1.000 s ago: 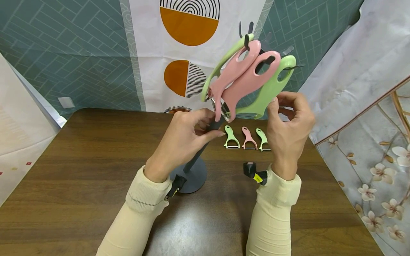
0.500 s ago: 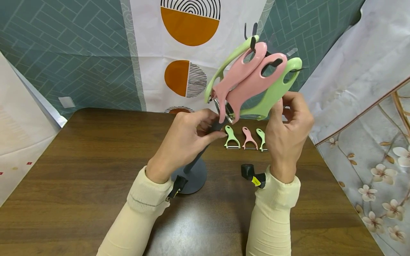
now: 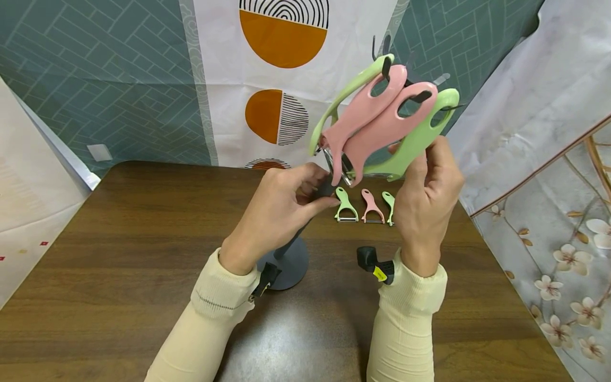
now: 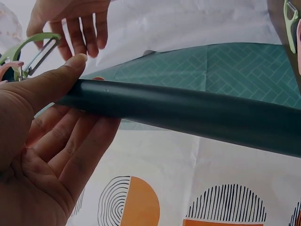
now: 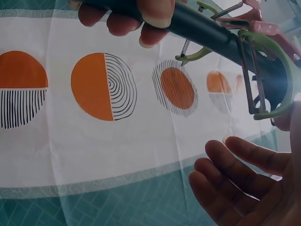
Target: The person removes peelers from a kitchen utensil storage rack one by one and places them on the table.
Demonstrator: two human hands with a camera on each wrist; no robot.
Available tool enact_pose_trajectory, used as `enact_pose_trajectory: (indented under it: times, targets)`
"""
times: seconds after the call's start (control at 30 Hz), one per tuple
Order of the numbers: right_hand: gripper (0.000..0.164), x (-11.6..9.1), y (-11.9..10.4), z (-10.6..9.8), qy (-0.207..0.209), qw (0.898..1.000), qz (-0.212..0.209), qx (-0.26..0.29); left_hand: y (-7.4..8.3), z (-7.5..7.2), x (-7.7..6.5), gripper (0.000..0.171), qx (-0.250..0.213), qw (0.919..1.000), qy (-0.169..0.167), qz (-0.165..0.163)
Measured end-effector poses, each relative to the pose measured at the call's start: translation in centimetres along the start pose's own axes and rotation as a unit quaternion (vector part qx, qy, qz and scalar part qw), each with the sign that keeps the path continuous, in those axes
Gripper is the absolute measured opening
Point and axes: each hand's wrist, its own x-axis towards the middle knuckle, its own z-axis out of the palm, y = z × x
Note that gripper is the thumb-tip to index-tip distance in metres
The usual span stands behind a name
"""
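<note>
A dark stand with a round base leans to the right, its pole held by my left hand just below the top. Peelers hang from its hooks: a green peeler at left, two pink peelers in the middle and another green peeler at right. My right hand has its thumb on the near side of that right green peeler and a fingertip showing behind it, pinching it. The peeler's handle hole is still around a hook. The other right fingers spread loosely in the right wrist view.
Behind the stand a green peeler, a pink peeler and a second green peeler, partly hidden by my right hand, lie in a row on the brown wooden table. Patterned cloth hangs at the back.
The top of the stand with its peelers has shifted slightly right and down. My right hand has come in closer around the right green peeler, with a fingertip now behind it.
</note>
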Motion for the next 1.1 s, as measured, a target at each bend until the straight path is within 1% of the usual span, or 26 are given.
enact_pose_trajectory:
  times: [0.2,0.33,0.53,0.67,0.77,0.93,1.1]
  targets:
    - [0.033,-0.2,-0.6,-0.1,0.002,1.000,-0.015,-0.014,0.0,0.1,0.0,0.024,0.001,1.0000,-0.001,-0.002]
    - [0.037,-0.3,-1.0,0.0,-0.005,0.999,-0.031,0.009,0.0,0.1,0.0,0.024,0.002,1.0000,-0.001,-0.003]
    - [0.049,-0.4,-1.2,0.2,-0.021,0.997,-0.047,0.051,0.0,0.1,0.0,0.023,0.006,1.0000,0.004,0.002]
    - [0.047,-0.5,-1.3,0.2,-0.020,0.997,-0.048,0.064,0.0,0.1,0.0,0.023,0.004,1.0000,0.002,-0.002]
    - [0.046,-0.5,-1.3,0.2,-0.019,0.997,-0.048,0.063,0.1,0.1,0.1,0.022,0.001,1.0000,0.000,-0.004]
    - [0.048,-0.5,-1.4,0.3,-0.031,0.997,-0.053,0.055,0.1,0.2,0.1,0.021,0.002,1.0000,-0.002,-0.005]
    - [0.048,-0.6,-1.6,0.5,-0.040,0.995,-0.063,0.065,0.1,0.2,0.1,0.022,0.008,0.9999,-0.001,-0.007]
